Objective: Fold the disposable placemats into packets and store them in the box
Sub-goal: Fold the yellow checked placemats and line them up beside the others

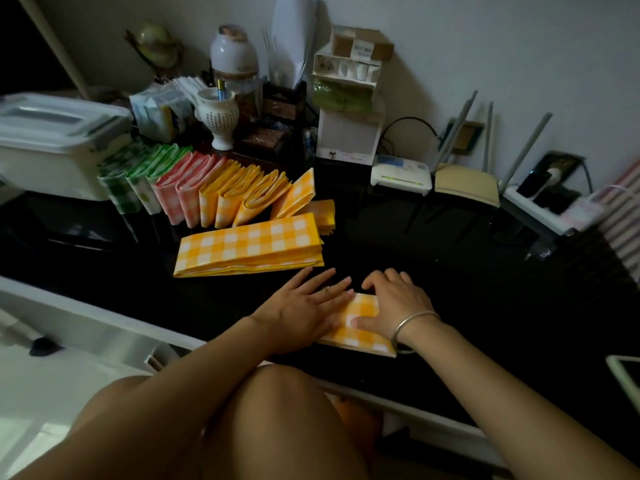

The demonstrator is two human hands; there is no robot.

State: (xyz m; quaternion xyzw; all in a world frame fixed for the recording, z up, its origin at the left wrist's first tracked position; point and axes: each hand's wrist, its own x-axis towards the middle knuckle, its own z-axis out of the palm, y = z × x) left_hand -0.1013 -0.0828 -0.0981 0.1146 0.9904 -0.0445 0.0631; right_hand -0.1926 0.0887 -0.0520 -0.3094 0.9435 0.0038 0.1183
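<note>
Yellow packet (363,339) under two hands (301,313) (396,301)

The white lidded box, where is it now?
Head view: the box sits at the far left of the table, just behind the green packets.

1. No text, brand or number can be read anywhere; what print there is sits too small or too blurred.
2. Carton (362,46) at rear, on top of the white rack: white label (363,50) with two short rows of dark characters, illegible.
3. Vase (221,119): columns of small dark characters down the bowl, not readable.
4. Modem (401,173): blue patch on top, any print on it can't be made out.
5. White box (348,136) under the rack: small figure and a faint pink line of print at the lower edge, unreadable.
</note>
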